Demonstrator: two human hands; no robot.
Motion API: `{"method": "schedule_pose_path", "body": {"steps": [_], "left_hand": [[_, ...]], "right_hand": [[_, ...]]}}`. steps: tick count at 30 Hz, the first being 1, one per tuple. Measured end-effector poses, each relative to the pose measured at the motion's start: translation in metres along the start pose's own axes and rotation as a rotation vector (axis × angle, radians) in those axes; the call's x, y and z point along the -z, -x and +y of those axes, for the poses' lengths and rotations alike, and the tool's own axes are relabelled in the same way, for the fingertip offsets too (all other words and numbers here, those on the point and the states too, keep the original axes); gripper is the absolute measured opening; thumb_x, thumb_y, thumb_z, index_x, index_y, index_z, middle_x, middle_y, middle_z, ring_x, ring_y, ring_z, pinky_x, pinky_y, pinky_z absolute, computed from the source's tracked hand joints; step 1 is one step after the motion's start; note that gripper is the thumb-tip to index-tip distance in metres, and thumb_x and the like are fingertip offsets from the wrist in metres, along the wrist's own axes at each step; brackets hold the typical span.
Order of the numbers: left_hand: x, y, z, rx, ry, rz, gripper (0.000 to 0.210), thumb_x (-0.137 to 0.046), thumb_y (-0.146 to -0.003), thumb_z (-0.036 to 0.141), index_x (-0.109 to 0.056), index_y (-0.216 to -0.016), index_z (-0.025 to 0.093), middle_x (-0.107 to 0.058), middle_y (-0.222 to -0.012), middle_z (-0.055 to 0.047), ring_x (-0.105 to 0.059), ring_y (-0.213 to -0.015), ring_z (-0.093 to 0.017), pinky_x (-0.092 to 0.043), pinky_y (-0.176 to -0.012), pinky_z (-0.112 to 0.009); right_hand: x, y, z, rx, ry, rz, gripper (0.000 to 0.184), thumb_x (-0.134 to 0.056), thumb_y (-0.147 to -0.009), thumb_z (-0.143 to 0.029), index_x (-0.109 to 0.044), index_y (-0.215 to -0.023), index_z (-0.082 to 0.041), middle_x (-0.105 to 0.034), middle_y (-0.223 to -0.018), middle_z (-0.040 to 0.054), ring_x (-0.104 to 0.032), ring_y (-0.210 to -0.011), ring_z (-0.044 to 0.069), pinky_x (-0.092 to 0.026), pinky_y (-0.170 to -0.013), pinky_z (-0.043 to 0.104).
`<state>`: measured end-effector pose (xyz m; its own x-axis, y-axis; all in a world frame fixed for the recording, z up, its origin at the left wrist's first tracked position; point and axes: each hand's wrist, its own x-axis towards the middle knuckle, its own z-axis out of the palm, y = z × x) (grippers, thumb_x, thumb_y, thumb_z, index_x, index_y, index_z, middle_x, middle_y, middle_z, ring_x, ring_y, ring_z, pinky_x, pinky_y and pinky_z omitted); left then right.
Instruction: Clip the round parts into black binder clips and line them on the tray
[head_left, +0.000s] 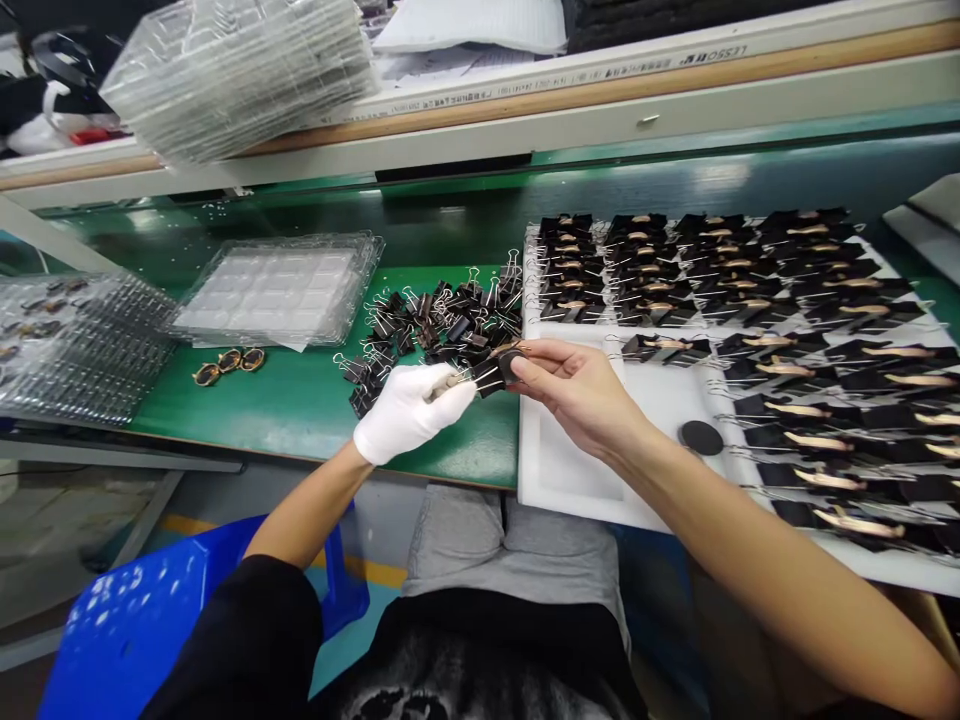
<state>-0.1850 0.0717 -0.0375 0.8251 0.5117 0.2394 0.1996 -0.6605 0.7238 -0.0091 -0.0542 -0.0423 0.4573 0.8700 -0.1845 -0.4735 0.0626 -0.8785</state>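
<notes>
My left hand [409, 408], in a white glove, grips a black binder clip [487, 375] by its wire handles above the green table's front edge. My bare right hand [574, 385] meets it from the right, its thumb and fingertips pinching a small dark round piece [510, 364] against the clip. Just behind both hands lies a loose pile of black binder clips [442, 320]. To the right, a white foam tray [570, 470] carries rows of finished clips [750, 280] with tan pieces on them.
A black round disc [701, 437] lies on the white tray. Clear plastic blister trays [281, 290] sit at the left, with a taller stack [240, 75] on the shelf. Three gold-rimmed oval pieces [229, 362] rest on the green mat. A blue bin [150, 620] stands below left.
</notes>
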Motion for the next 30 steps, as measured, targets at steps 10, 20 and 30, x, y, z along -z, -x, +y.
{"method": "schedule_pose_path", "body": {"steps": [10,20,30], "left_hand": [[0.032,-0.014,-0.013,-0.085,-0.369,-0.024,0.048,-0.047,-0.105,0.057,-0.073,-0.094,0.018,-0.067,-0.077,-0.002,-0.060,-0.069,-0.014,-0.043,-0.069,-0.030],[0.005,-0.012,-0.028,-0.165,-0.625,-0.154,0.018,-0.059,-0.103,0.035,-0.068,-0.098,0.020,-0.070,-0.094,-0.005,-0.067,-0.086,-0.019,-0.046,-0.074,-0.032],[-0.033,-0.008,0.001,-0.055,0.161,0.365,0.022,-0.065,-0.099,0.037,-0.065,-0.085,0.020,-0.074,-0.108,-0.005,-0.070,-0.105,-0.017,-0.053,-0.088,-0.031]], "right_hand": [[0.006,-0.007,-0.015,-0.099,-0.254,0.088,0.036,-0.101,-0.063,-0.036,-0.079,-0.090,-0.025,-0.074,-0.089,-0.0029,-0.072,-0.079,0.015,-0.059,-0.061,0.024],[0.002,-0.001,-0.013,-0.282,-0.179,0.049,0.007,-0.074,-0.089,-0.019,-0.079,-0.084,-0.018,-0.075,-0.085,0.0038,-0.071,-0.075,0.014,-0.052,-0.059,0.021],[0.007,0.005,0.014,-0.044,0.102,-0.243,0.035,-0.097,-0.070,-0.043,-0.082,-0.097,-0.024,-0.078,-0.121,0.0060,-0.071,-0.093,0.016,-0.054,-0.085,0.029]]}}
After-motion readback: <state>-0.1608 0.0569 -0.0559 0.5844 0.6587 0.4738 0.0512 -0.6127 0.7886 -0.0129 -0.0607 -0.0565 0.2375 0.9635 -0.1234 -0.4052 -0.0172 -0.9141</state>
